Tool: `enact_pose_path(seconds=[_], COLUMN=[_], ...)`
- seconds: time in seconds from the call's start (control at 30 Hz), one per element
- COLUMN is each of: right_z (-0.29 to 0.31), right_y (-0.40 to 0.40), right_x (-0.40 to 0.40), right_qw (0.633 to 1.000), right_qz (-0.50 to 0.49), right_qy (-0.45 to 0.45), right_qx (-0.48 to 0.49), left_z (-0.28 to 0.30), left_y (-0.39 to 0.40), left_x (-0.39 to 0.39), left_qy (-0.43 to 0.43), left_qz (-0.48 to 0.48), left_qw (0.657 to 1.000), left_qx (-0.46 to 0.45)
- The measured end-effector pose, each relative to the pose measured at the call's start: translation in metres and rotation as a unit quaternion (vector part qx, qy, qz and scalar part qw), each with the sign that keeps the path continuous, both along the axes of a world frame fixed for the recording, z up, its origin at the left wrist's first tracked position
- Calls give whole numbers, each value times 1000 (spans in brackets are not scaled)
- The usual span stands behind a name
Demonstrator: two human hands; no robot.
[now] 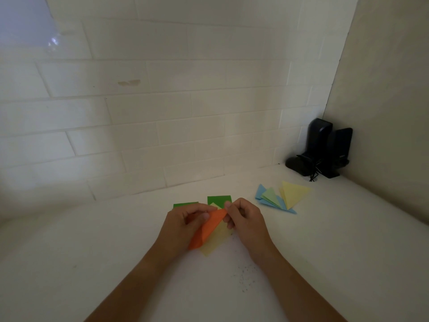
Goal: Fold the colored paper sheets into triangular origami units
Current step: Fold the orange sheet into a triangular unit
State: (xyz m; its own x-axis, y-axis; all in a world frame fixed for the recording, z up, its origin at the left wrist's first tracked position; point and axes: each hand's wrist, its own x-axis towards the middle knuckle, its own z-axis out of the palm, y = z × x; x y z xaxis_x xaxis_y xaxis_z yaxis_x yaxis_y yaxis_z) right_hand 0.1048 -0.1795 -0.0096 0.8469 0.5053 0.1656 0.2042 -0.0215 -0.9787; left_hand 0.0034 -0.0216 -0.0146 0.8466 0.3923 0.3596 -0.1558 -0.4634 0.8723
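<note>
My left hand and right hand both pinched the folded orange paper, holding it just above a pale yellow sheet on the white counter.

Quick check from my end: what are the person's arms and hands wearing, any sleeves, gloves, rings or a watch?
Nothing that shows. Both forearms are bare up to the bottom edge of the frame, with no sleeve cuffs in view. The left hand and right hand have no gloves, and no watch, bracelet or ring shows on the wrists or visible fingers. The light is dim, so a thin ring could go unseen.
</note>
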Motion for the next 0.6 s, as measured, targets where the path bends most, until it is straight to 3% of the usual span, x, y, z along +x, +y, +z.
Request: enact_pose_path(seconds=[0.27,0.6], right_z=[0,-1], right_y=[0,-1], right_x=[1,0], right_qw=[999,1000], right_qz=[13,12], right_qy=[-3,-23], right_qx=[36,9], left_z=[-2,-3], left_y=[5,4], left_x=[1,1], left_qy=[8,3], left_qz=[22,27], left_qw=[1000,1000], left_qx=[10,13])
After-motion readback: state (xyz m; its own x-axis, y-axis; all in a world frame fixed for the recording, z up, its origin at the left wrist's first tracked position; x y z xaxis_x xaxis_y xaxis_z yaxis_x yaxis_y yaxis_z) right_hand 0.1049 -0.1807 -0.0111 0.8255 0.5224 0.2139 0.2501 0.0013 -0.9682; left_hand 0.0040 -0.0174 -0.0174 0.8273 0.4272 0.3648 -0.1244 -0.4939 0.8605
